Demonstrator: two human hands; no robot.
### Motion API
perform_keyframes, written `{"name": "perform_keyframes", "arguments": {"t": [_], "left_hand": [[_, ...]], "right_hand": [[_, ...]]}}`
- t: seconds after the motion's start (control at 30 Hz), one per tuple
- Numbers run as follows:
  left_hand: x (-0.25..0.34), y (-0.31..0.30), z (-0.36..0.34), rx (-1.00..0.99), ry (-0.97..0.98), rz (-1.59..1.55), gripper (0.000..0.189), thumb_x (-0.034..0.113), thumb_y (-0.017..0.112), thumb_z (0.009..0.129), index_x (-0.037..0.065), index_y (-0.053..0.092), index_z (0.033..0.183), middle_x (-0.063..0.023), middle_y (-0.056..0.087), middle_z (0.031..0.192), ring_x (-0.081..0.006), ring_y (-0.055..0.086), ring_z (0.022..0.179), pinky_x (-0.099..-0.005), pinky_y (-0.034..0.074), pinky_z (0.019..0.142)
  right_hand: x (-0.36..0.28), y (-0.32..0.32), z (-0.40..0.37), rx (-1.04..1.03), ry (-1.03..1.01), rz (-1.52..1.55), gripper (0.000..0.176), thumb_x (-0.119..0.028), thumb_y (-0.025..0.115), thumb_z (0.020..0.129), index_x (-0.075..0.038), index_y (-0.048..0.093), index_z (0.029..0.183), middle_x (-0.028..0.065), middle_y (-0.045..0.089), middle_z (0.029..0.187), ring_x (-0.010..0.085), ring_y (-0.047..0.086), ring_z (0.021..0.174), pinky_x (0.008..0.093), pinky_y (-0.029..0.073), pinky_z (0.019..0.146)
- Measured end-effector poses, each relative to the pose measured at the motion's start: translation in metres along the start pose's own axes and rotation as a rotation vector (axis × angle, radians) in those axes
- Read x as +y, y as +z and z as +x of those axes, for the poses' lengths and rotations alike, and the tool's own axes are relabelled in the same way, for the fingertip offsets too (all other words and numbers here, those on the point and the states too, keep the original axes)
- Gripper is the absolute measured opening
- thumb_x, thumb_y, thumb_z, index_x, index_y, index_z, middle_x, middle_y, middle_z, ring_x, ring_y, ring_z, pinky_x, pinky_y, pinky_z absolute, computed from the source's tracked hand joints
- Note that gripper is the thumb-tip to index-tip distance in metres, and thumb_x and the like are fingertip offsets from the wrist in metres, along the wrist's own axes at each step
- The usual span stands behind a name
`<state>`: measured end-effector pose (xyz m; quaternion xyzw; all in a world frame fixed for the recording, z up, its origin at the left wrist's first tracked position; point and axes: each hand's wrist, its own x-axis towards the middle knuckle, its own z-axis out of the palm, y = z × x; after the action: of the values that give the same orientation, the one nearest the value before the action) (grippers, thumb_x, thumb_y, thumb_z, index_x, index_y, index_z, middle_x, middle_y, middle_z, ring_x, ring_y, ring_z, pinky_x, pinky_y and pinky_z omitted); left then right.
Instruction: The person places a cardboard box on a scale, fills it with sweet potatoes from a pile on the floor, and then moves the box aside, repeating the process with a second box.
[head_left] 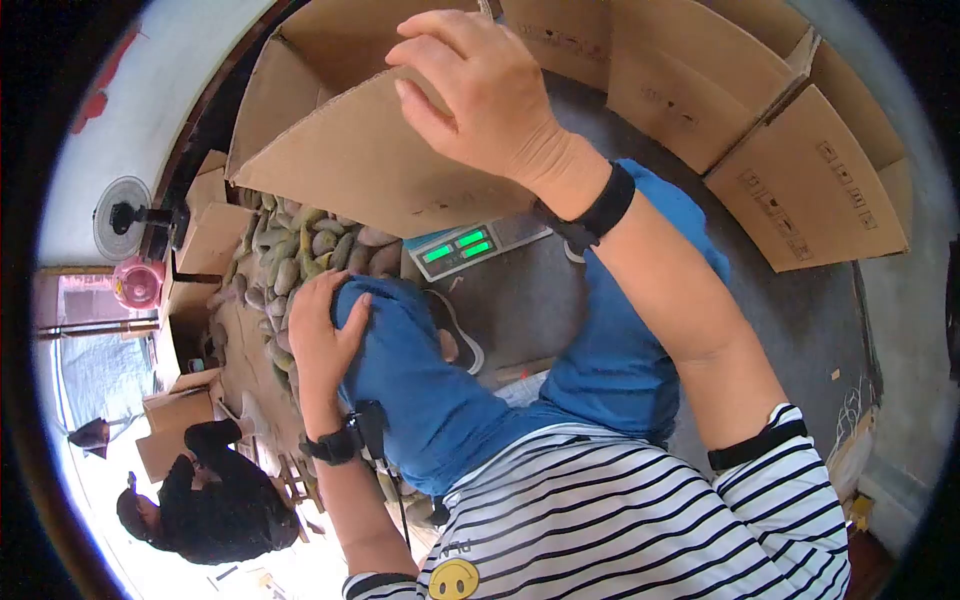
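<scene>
My right hand (475,90) is at the top of the view, its fingers bent over the upper edge of an open cardboard box (390,170), with the thumb against the near panel. The box stands over a weighing scale (455,254) with three green lit displays, and hides part of it. My left hand (322,335) lies on my knee in blue trousers, thumb apart from the fingers, holding nothing. Just beyond the knee is a heap of greenish-brown, elongated produce (290,255). The box's contents are out of sight.
More open cardboard boxes (800,180) line the right and back. At the lower left, a person in dark clothes (230,505) sits low near other boxes (165,440). A grey fan (122,218) and a pink fan (138,283) are at the left.
</scene>
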<state>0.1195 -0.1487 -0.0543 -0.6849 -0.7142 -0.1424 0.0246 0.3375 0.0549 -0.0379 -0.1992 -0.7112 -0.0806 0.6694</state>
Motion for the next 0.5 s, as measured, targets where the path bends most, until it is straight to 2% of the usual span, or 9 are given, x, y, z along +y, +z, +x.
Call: {"name": "perform_keyframes", "arguments": {"t": [0.17, 0.3, 0.43, 0.5], "left_hand": [[0.018, -0.004, 0.0, -0.016, 0.056, 0.039, 0.036, 0.025, 0.068, 0.076, 0.005, 0.062, 0.105, -0.0145, 0.062, 0.108, -0.0327, 0.056, 0.103, -0.04, 0.043, 0.091], [0.033, -0.002, 0.004, -0.005, 0.104, 0.025, 0.037, 0.026, 0.069, 0.075, 0.004, 0.062, 0.104, -0.0143, 0.062, 0.108, -0.0327, 0.056, 0.103, -0.0403, 0.043, 0.09], [0.033, 0.02, 0.02, -0.036, 0.162, -0.083, 0.037, 0.026, 0.069, 0.075, 0.004, 0.062, 0.104, -0.0146, 0.062, 0.108, -0.0333, 0.056, 0.102, -0.0414, 0.043, 0.088], [0.037, 0.026, 0.026, -0.048, 0.163, -0.237, 0.039, 0.027, 0.069, 0.076, 0.004, 0.062, 0.106, -0.0156, 0.061, 0.109, -0.0343, 0.056, 0.103, -0.0412, 0.043, 0.091]], "right_hand": [[0.004, -0.005, 0.002, 0.025, 0.008, -0.008, 0.013, -0.017, 0.065, 0.072, -0.01, 0.062, 0.083, 0.0053, 0.059, 0.091, 0.0249, 0.058, 0.086, 0.0408, 0.046, 0.074], [0.005, 0.002, 0.001, -0.059, 0.006, -0.015, 0.013, -0.02, 0.064, 0.072, -0.01, 0.062, 0.081, 0.0048, 0.058, 0.088, 0.0254, 0.058, 0.086, 0.0406, 0.046, 0.075], [-0.003, 0.007, -0.002, -0.181, -0.009, -0.016, 0.014, -0.021, 0.064, 0.073, -0.01, 0.062, 0.082, 0.0049, 0.059, 0.088, 0.0254, 0.058, 0.087, 0.0397, 0.046, 0.078], [-0.004, 0.009, -0.001, -0.208, -0.018, -0.031, 0.014, -0.02, 0.064, 0.074, -0.01, 0.062, 0.084, 0.005, 0.059, 0.09, 0.0254, 0.058, 0.089, 0.0394, 0.046, 0.079]]}}
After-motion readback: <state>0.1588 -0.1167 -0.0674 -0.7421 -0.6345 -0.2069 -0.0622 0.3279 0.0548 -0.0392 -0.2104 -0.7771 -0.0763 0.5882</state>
